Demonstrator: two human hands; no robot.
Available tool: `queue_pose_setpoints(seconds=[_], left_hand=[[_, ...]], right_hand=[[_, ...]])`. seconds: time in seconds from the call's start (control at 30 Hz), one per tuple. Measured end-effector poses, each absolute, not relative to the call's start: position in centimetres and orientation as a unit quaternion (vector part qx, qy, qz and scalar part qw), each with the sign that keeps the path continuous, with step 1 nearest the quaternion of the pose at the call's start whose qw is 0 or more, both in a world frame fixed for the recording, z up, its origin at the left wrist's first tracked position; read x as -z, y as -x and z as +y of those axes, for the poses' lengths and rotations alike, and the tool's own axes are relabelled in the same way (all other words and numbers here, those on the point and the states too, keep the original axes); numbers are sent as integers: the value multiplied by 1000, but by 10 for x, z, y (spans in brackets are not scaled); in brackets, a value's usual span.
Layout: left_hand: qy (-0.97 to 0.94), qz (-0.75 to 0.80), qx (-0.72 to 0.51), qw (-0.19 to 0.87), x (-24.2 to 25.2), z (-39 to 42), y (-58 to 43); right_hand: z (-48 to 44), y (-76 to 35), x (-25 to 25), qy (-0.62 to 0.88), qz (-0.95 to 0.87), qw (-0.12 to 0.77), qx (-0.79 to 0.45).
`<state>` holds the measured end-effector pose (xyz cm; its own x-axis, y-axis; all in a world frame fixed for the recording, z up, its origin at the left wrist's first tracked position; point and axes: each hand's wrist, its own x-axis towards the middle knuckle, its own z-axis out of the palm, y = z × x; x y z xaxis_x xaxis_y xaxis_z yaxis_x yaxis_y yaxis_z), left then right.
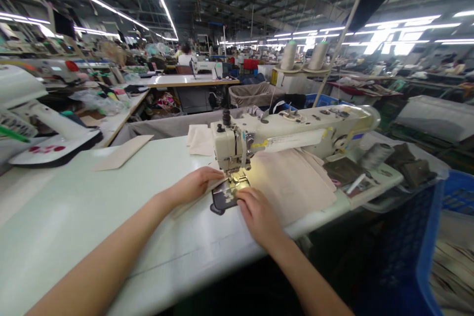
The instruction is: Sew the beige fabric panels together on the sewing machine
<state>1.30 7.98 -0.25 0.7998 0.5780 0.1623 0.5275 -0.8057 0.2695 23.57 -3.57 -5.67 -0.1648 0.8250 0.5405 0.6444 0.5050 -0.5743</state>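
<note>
Fabric strip (190, 201) under left hand (194, 183); right hand (259, 215) beside it.

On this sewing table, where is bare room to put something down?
The table is bare left of the left hand, from the beige card to the near edge. Right of the sewing machine it is crowded: pink cloth, thread cone.

Head-worn camera, looking forward and down over a sewing bench.

The single view sits above the pale green laminate table (74, 207), close to the cream industrial sewing machine (289, 133) at centre. Both bare forearms enter from the bottom edge, with the left hand (192, 185) and right hand (259, 217) near the lens. Beyond, the factory hall recedes under long ceiling strip lights (163, 0).
</note>
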Motion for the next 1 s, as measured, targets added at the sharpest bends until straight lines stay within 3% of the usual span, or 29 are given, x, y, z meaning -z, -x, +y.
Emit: queue_pose_setpoints(seconds=[0.23, 0.43, 0.67, 0.77, 0.93, 1.0], left_hand=[[-794, 600, 31, -93, 2, 31, -7], [-745, 654, 69, -107, 1, 2, -9], [-735, 670, 63, -90, -5, -10, -14], [-784, 613, 20, -97, -2, -13, -20], [-935, 339, -93, -54, 17, -1, -36], [-938, 326, -111, -31, 24, 6, -40]], right_hand=[[-50, -247, 59, 498, -726, 459, -116], [-56, -246, 56, 485, -765, 413, -98], [-56, -241, 52, 493, -816, 291, -84], [-59, -242, 49, 489, -823, 276, -81], [-57, -243, 47, 470, -835, 278, -71], [-52, -243, 47, 470, -837, 273, -64]])
